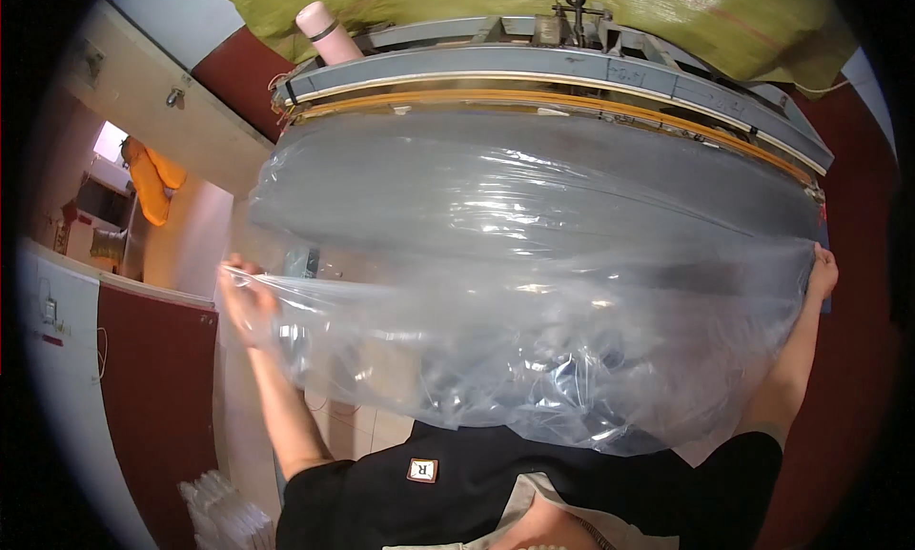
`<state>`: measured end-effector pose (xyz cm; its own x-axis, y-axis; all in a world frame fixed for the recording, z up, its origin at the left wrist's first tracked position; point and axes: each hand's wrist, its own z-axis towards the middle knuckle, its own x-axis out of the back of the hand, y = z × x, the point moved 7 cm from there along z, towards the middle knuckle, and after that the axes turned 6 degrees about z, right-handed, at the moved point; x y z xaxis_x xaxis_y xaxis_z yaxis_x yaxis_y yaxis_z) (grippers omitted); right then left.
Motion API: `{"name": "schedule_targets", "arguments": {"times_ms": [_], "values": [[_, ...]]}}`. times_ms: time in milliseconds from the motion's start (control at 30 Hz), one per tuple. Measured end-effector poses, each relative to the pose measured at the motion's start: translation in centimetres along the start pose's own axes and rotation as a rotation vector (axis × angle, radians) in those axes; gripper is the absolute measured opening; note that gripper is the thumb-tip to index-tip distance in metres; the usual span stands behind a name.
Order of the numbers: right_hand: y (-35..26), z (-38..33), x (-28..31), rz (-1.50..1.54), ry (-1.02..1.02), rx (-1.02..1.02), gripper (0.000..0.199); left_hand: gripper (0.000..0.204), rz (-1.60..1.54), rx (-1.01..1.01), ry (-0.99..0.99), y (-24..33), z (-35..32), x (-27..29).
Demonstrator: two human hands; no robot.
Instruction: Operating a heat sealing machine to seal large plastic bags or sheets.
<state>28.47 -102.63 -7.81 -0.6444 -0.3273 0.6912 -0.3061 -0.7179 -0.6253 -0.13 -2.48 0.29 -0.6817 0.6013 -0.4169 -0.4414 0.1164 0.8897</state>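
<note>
A wide sheet of clear plastic film (pixel 515 207) stretches between my hands, its far part lying over the bed of a long grey sealing machine (pixel 457 69). At the left, my left hand (pixel 250 302) pinches a corner of the film, and taut creases run from the fingers; the hand is slightly blurred. My right hand (pixel 823 269) grips the film's right edge beside the machine's end. Between my arms the near part of the film hangs crumpled in front of my body. Whether it is one layer or a bag cannot be told.
Orange strips (pixel 534 100) run along the machine's bar. A pink bottle-like cylinder (pixel 327 33) stands at its far left, before a yellow-green woven sheet (pixel 686 21). An open door (pixel 167 92) is on the left; stacked clear plastic packs (pixel 227 512) lie at lower left.
</note>
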Motion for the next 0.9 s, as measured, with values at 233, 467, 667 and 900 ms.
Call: {"name": "schedule_targets", "arguments": {"times_ms": [233, 467, 667, 900], "values": [[0.5, 1.1, -1.1, 0.060, -0.065, 0.090, 0.037, 0.019, 1.478, -1.064, 0.092, 12.7, 13.9, -3.8], [0.2, 0.4, -1.3, 0.009, -0.040, 0.119, 0.036, 0.016, 1.473, -1.174, -0.037, 10.6, 14.7, -18.2], [0.3, -0.2, -0.3, -0.043, -0.059, 0.117, 0.035, 0.046, 1.426, -0.819, -1.223, -10.3, 0.7, -19.6], [0.3, 0.2, -0.7, -0.069, -0.062, 0.143, 0.035, 0.057, 1.629, -0.649, -0.963, -15.5, 9.0, -15.3]]}}
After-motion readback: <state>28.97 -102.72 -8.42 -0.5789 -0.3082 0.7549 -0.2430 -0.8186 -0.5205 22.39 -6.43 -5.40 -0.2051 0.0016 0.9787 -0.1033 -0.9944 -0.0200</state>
